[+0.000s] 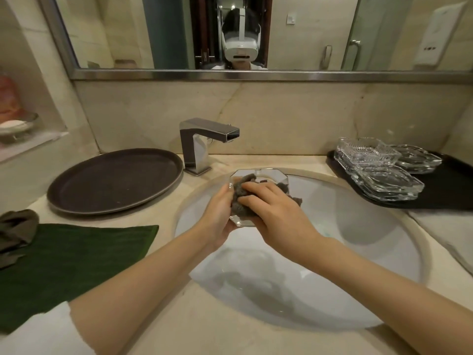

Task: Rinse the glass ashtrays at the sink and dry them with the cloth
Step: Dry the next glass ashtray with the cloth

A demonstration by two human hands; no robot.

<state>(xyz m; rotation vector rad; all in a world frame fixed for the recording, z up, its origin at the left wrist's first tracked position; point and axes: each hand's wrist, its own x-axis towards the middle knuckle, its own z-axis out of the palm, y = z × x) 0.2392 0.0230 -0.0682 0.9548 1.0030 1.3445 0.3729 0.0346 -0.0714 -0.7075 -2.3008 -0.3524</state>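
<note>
Nearest, at the left edge of the beige marble counter (184, 326), a dark green flat cloth (69, 257) lies spread, with a crumpled olive-brown rag (15, 234) on its far left corner. Over the white oval sink basin (358, 252), the left hand (217, 216) cups a clear square glass ashtray (258, 180) from its left side and below, fingers curled round its edge. The right hand (276, 213) presses a bunched grey cloth (243, 196) into the ashtray's hollow, fingers bent over the cloth and gripping it. The ashtray is held tilted above the basin, just in front of the faucet. Farther back on the left rests a round dark brown tray (115, 180), and beside it stands the angular chrome faucet (202, 144). On the right, a black tray (440, 190) carries a cluster of clear glass ashtrays (378, 167), some stacked and touching. Beyond, a metal-framed wall mirror (256, 34) reflects the person wearing a white headset (240, 42).
</note>
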